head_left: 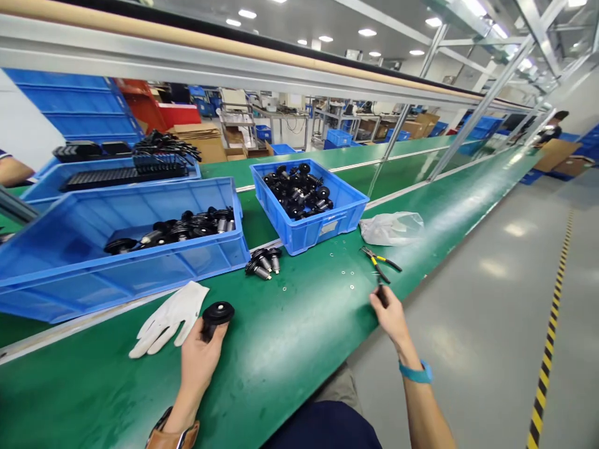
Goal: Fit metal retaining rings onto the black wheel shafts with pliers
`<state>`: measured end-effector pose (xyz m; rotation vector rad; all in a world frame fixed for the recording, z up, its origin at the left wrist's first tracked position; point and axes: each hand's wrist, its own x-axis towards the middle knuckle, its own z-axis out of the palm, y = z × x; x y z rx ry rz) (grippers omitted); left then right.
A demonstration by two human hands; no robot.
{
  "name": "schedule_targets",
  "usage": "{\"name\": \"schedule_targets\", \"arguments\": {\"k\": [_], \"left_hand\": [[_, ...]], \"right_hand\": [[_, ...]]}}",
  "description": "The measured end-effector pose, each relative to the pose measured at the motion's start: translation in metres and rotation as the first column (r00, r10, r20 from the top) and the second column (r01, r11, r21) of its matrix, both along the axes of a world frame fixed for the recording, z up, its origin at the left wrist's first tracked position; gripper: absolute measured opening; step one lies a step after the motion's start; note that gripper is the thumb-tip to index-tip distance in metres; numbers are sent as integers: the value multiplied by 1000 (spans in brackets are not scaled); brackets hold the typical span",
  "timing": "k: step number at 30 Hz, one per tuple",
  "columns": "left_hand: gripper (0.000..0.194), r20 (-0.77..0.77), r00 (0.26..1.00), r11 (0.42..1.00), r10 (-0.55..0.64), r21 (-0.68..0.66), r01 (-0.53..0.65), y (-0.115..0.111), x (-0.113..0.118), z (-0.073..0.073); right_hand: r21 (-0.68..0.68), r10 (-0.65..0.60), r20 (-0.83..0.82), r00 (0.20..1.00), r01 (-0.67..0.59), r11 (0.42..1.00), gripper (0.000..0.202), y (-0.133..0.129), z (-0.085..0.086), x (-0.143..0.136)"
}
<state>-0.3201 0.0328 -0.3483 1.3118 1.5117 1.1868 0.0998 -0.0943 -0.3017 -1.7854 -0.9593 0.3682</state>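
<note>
My left hand is closed around a black round part, a disc with a light dot at its centre and a body below it. Beside that hand lies a white glove on the green bench. My right hand grips a slim black-handled tool; its thin tip is too small to make out. Just beyond it rest pliers with yellow and black handles. Several tiny rings are scattered on the bench. A small group of black and silver parts lies against the blue bins.
A blue bin full of similar parts stands ahead, and a larger blue bin is at left. A clear plastic bag lies right of the bins. Another person's arm shows at far left. The bench edge runs along the right.
</note>
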Motion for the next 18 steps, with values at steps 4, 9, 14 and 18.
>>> {"name": "schedule_targets", "arguments": {"k": [4,9,14,18], "left_hand": [[52,132,991,1000,19,-7,-18,-4,5,5],[50,227,974,1000,-2,22,-4,-10,14,15],[54,258,966,999,-12,-29,20,-12,20,18],[53,238,971,999,-22,-39,33,-15,21,18]], "right_hand": [[-191,211,211,954,-172,966,27,21,-11,-28],[-357,313,384,868,-173,918,47,34,-10,-45],[-432,474,441,762,-283,856,42,51,-2,-66],[-498,678,448,583,-467,731,47,75,-2,-108]]}}
